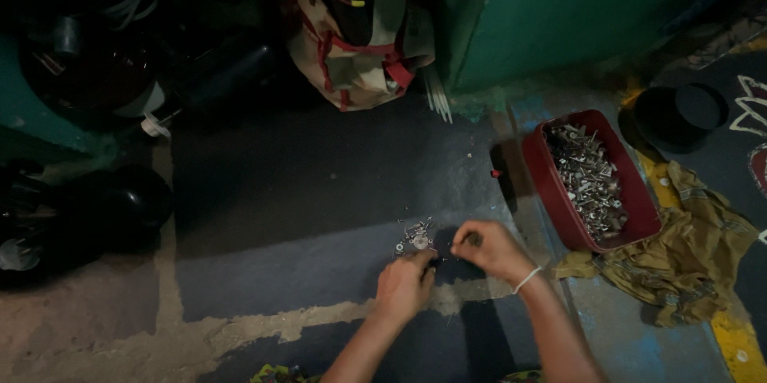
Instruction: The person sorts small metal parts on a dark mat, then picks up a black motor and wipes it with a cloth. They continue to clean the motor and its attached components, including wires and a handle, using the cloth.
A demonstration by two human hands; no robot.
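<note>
Pinching something too small to tell, both hands, left (405,285) and right (489,249), work just beside a pile (415,235) of shiny metal bits, left of the red box (559,207) of similar hardware.

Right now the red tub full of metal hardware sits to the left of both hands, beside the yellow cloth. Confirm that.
Not quite. The head view shows the red tub to the right of the left hand and right hand, beside the yellow cloth.
</note>
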